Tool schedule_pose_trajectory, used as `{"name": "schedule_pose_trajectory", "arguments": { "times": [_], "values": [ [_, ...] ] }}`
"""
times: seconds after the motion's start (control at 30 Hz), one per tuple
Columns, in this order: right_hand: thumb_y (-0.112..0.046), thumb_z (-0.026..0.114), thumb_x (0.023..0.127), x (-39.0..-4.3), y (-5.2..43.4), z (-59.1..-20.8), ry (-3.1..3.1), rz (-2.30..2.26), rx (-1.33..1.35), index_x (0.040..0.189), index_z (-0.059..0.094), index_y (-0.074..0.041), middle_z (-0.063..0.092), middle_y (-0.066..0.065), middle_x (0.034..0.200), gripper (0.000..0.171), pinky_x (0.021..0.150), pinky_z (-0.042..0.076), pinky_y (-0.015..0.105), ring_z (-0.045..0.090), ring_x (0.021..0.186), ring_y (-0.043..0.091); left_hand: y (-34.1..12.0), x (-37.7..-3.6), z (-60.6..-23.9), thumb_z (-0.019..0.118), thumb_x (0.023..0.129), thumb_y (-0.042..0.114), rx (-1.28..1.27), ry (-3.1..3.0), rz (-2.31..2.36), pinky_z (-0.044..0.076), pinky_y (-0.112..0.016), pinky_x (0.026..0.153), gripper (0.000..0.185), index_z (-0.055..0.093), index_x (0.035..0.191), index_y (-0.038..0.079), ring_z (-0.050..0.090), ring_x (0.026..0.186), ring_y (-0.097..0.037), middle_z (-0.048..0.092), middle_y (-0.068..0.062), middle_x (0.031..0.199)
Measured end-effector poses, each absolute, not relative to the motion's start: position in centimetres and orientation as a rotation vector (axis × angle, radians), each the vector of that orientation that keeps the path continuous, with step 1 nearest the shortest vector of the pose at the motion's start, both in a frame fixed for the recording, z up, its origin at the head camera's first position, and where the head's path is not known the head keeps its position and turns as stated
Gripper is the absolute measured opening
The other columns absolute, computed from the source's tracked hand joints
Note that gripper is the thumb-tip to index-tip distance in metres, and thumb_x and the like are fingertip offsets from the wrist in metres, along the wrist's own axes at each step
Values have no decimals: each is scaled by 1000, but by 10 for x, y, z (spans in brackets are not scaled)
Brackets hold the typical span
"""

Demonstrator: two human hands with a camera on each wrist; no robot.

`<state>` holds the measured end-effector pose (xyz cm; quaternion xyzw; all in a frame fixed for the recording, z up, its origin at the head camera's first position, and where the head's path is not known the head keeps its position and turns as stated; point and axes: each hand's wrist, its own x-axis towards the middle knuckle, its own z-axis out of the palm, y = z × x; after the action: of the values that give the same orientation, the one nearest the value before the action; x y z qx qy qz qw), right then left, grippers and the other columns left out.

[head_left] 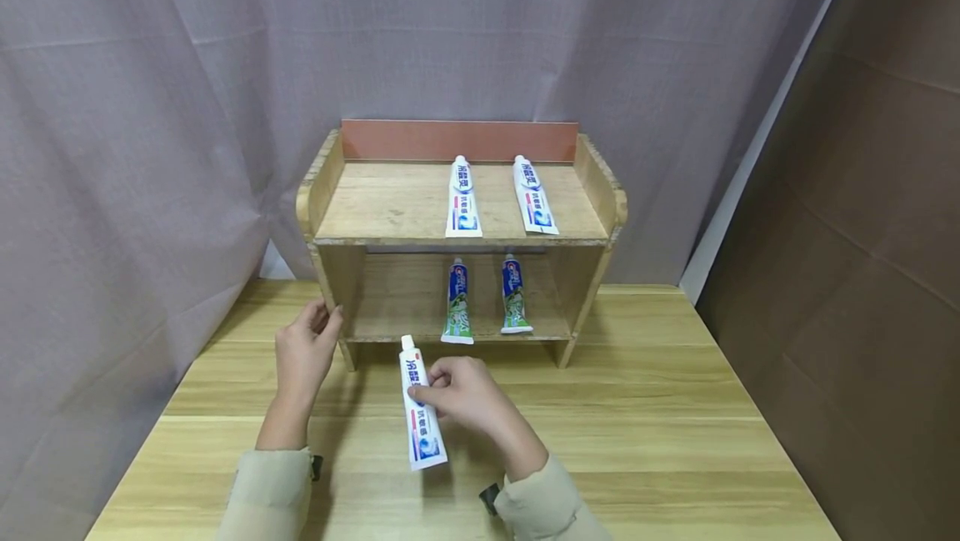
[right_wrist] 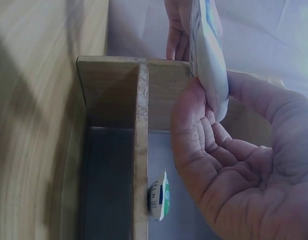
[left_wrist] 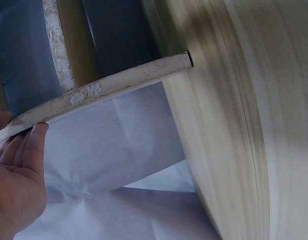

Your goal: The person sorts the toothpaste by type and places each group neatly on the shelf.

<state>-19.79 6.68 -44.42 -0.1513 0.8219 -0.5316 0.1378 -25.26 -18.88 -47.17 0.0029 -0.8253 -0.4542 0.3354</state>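
Observation:
My right hand (head_left: pixel 472 395) pinches a white toothpaste tube (head_left: pixel 425 433) between thumb and fingers, in front of the small wooden shelf (head_left: pixel 390 203). In the right wrist view that tube (right_wrist: pixel 212 75) is seen edge-on. With thumb and fingers on either side of the board, my left hand (head_left: pixel 306 349) grips the shelf's left side panel (left_wrist: pixel 129 72). Two white toothpaste tubes (head_left: pixel 463 203) (head_left: pixel 534 199) lie on the upper board. On the lower board lie two blue-and-green toothpaste tubes (head_left: pixel 457 308) (head_left: pixel 513 299), caps toward the back.
The shelf stands at the back of a wood-grain table (head_left: pixel 660 424). A reddish strip (head_left: pixel 461 141) runs along its top rear edge. Grey cloth (head_left: pixel 450 32) hangs behind, and a brown panel (head_left: pixel 847 191) rises on the right.

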Motion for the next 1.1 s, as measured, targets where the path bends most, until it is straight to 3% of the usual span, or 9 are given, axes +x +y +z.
{"name": "schedule_pose_trajectory", "arguments": {
  "times": [0.2, 0.47, 0.67, 0.93, 1.1],
  "values": [
    [-18, 78, 88, -199, 65, -441, 2404, -1537, -449, 89, 69, -3, 67, 2, 74, 18, 59, 64, 37, 68, 62, 16, -189, -252, -472, 70, 94, 12, 1, -2148, -1197, 60, -32, 81, 21, 73, 111, 1, 74, 95, -32, 74, -19, 105],
    [-20, 78, 89, -202, 65, -431, 2428, -1529, -478, 88, 69, -4, 68, 1, 73, 18, 57, 63, 33, 70, 64, 21, -188, -252, -472, 70, 94, 13, 10, -2154, -1199, 60, -33, 82, 21, 73, 111, 1, 74, 95, -32, 73, -19, 106],
    [-20, 78, 88, -203, 64, -426, 2402, -1545, -473, 88, 69, -4, 69, 1, 74, 18, 56, 62, 28, 70, 62, 17, -188, -252, -472, 70, 94, 13, 14, -2150, -1197, 60, -32, 81, 20, 73, 110, 2, 74, 94, -31, 74, -18, 105],
    [-23, 78, 89, -207, 65, -417, 2433, -1529, -505, 90, 70, -5, 69, 1, 75, 20, 58, 63, 32, 69, 63, 17, -188, -252, -471, 71, 94, 13, 9, -2152, -1182, 60, -31, 80, 20, 73, 110, 2, 74, 94, -30, 74, -18, 104],
    [-27, 78, 89, -210, 64, -408, 2428, -1534, -511, 92, 70, -5, 69, 2, 76, 23, 58, 62, 28, 70, 64, 17, -189, -252, -472, 71, 93, 10, -23, -2134, -1151, 60, -30, 79, 18, 73, 108, 1, 75, 92, -31, 74, -19, 102]
  ]
}}
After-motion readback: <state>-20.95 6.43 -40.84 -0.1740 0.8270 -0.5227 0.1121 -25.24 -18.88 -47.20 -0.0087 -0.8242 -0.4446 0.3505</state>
